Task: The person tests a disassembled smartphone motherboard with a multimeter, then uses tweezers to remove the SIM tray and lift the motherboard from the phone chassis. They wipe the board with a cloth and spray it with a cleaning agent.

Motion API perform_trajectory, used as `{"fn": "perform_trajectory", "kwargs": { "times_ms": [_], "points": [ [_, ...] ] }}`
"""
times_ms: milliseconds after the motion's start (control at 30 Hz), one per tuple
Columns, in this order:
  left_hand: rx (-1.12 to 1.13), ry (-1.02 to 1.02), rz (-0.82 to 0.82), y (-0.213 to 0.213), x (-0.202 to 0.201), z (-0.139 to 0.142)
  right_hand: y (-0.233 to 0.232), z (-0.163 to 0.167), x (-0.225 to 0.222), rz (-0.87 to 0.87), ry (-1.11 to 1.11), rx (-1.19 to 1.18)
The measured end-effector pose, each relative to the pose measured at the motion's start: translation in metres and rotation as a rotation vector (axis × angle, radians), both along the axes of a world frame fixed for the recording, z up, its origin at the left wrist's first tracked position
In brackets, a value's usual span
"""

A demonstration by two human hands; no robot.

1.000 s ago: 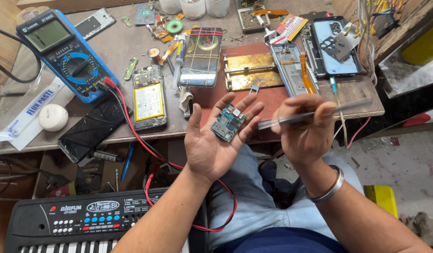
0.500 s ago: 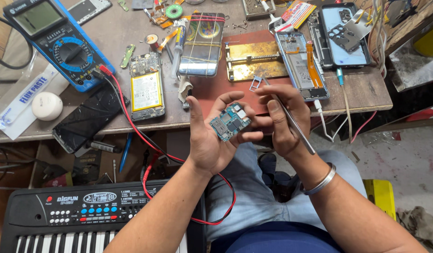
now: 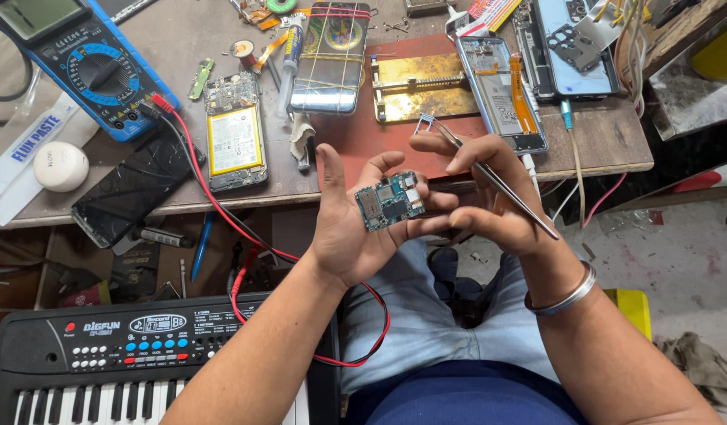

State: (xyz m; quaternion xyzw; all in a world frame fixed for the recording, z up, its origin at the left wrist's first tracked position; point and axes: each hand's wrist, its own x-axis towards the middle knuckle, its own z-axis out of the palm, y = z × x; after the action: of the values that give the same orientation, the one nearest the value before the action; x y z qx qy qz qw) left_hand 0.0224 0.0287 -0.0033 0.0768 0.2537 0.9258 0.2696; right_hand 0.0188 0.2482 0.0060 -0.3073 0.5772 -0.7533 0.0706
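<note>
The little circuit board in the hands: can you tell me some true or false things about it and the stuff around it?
1. The left hand holds the small circuit board. True.
2. The right hand holds a screwdriver. False: it holds metal tweezers.
3. The blue multimeter lies on the bench at the far left. True.
4. The toy keyboard sits on top of the bench. False: it is below the bench edge, beside the person's left arm.
5. A bangle is on the right wrist. True.
</note>
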Motion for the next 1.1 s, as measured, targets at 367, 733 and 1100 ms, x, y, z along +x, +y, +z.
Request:
{"fn": "perform_trajectory", "kwargs": {
  "times_ms": [367, 733, 1100],
  "points": [
    [-0.069, 0.027, 0.037, 0.002, 0.001, 0.004, -0.009, 0.001, -0.01, -0.136, 0.488, 0.28],
    [-0.077, 0.064, 0.031, 0.001, 0.003, 0.001, -0.007, -0.012, -0.01, -0.198, 0.462, 0.247],
    [-0.288, 0.546, 0.191, 0.007, 0.01, 0.0, -0.003, -0.021, -0.012, -0.149, 0.103, -0.156]
  ]
}}
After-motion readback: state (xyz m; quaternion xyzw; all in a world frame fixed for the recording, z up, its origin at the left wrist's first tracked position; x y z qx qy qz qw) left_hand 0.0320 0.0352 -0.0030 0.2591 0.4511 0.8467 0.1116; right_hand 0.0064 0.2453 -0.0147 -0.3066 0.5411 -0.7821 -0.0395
